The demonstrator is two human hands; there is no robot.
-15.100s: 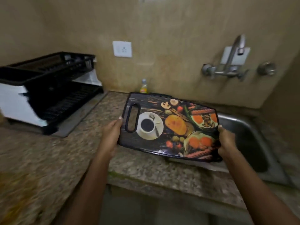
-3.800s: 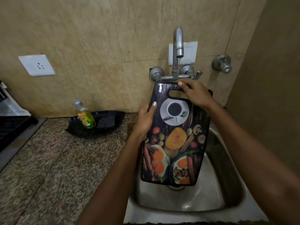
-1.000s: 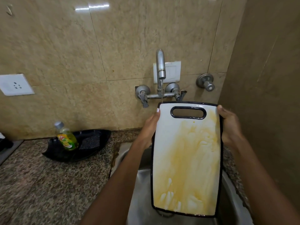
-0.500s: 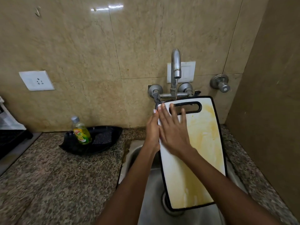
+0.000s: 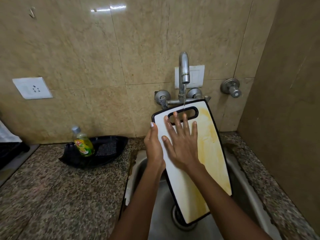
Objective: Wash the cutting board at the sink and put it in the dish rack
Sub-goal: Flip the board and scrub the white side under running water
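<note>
Left hand (image 5: 154, 146) clamps the white, yellow-stained, black-rimmed plastic cutting board's (image 5: 210, 153) left edge; right hand (image 5: 181, 144), fingers (image 5: 194, 128) spread flat, should rub the stain under the tap's trickle.

bare forearms, no sleeves; left hand (image 5: 154, 146) thumbnail painted white; right hand (image 5: 181, 144) wet.

Glossy stone-look wall tiles (image 5: 83, 49), speckled granite counter (image 5: 60, 191), steel sink (image 5: 143, 172), seemingly plastic board (image 5: 213, 153)

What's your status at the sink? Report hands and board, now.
Left hand grips cutting board edge; right hand flat on white face. Board upright in sink under tap stream, yellow stain remains. Nothing obstructing.
</note>
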